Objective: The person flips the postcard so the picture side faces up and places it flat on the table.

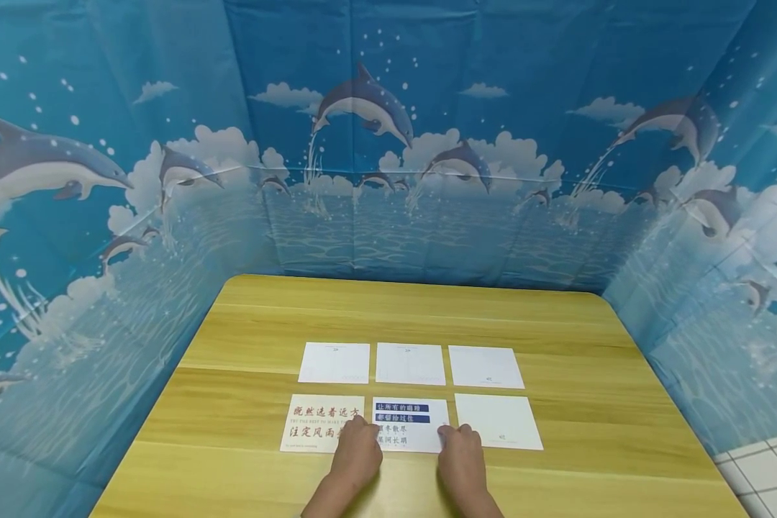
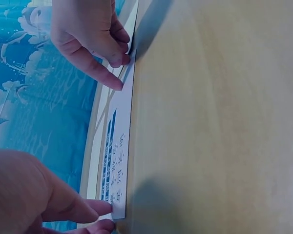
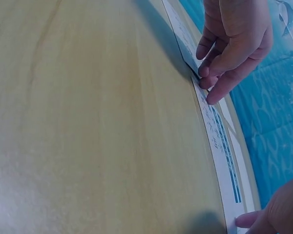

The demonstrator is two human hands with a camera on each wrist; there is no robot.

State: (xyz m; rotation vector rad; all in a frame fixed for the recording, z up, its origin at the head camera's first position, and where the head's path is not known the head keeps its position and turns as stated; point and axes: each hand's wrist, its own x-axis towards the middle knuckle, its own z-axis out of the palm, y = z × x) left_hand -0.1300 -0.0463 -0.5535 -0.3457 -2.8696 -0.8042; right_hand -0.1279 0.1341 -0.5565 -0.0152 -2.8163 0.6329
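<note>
A white postcard [image 1: 409, 424] printed with dark blue bands and Chinese lettering lies in the middle of the front row. My left hand [image 1: 357, 452] pinches its left edge, with that hand's knuckles over part of the neighbouring cream postcard [image 1: 307, 423] with red lettering. At the opposite edge my right hand [image 1: 462, 460] holds the same card between thumb and fingers. A mostly blank cream postcard [image 1: 501, 421] lies just to the right of that hand. In the left wrist view, both hands are at the two ends of the banded postcard [image 2: 119, 146].
Behind the front row lie three more white postcards, at left [image 1: 334, 363], middle [image 1: 411, 365] and right [image 1: 485, 367]. All rest on a yellow wooden table [image 1: 557, 331]. A blue dolphin-print curtain [image 1: 427, 237] hangs behind and along the sides. White tiles [image 1: 764, 467] show at lower right.
</note>
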